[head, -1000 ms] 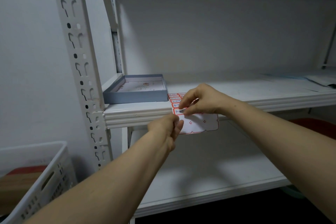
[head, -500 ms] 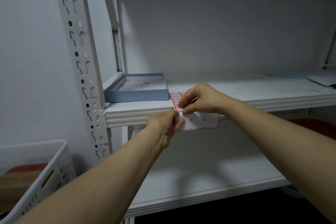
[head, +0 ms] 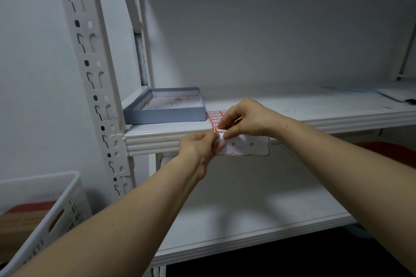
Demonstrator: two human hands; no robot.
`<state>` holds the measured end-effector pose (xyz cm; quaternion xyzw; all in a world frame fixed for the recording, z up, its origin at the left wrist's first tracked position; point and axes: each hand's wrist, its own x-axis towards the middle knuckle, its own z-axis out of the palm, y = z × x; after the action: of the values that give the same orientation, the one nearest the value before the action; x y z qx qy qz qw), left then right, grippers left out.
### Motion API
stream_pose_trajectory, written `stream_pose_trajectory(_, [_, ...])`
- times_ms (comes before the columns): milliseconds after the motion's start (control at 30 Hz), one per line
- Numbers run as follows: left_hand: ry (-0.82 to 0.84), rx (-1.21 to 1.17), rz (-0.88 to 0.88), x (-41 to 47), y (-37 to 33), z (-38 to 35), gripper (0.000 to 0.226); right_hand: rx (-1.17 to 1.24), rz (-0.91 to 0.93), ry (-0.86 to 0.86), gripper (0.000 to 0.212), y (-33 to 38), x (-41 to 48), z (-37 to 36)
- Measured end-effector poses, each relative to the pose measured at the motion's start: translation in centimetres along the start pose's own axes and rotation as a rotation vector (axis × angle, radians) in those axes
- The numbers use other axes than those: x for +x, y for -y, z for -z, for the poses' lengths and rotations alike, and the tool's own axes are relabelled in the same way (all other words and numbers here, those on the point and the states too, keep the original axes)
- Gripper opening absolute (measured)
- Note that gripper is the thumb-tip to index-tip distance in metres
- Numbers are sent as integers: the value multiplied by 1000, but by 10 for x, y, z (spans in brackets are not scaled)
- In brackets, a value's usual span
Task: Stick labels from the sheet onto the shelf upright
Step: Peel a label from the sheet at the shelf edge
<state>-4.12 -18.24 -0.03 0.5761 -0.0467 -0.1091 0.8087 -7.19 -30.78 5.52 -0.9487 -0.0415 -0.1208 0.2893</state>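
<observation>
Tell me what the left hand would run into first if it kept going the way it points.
The sheet, whose corner the left hand pinches; just beyond, probably the right hand, though depth is unclear.

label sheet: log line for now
left hand: pinches label sheet edge | right hand: holds sheet at shelf lip | shelf upright: no label seen

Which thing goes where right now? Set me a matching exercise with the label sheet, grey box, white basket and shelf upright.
Things:
1. label sheet
2. grey box
3. white basket
4. shelf upright

Places:
A. bottom left corner of the view
B. on the shelf, at its left end
C. draped over the shelf's front edge
D. vertical, left of the grey box, punched with slots

Pairs: 1-C, 2-B, 3-A, 4-D
</observation>
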Motion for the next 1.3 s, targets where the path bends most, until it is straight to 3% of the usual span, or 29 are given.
stream_pose_trajectory(300, [11,4,-19,5,2,-1,29,-13,-25,4,29,2,0,1])
stream_pose_trajectory(500, [31,-6,-34,7,3,-3,11,-17,-29,9,30,1,0,3])
stream_pose_trajectory(933, [74,-7,-77,6,3,-2,21,-15,-36,-7,30,2,-1,3])
stream_pose_trajectory(1300, [68,-21,-49,10,2,-4,4,-3,-31,-3,30,2,-2,5])
